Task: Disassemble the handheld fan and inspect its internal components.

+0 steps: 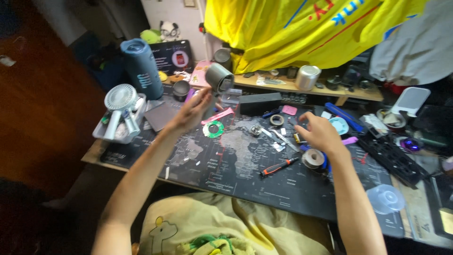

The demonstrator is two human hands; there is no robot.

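Cylinder (219, 77) at left hand (192, 111) fingertips, above mat (245, 174)

dark flat screen with a pink and white round picture (173, 57) upper left of middle, small flat pink packet (289, 110) near the middle

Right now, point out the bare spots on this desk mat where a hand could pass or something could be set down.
The desk mat is bare along its near edge, between the orange-handled screwdriver and the yellow cloth. A second patch lies left of the green ring, under the left hand. Around the right hand it is crowded: tape roll, small tools, black keyboard.
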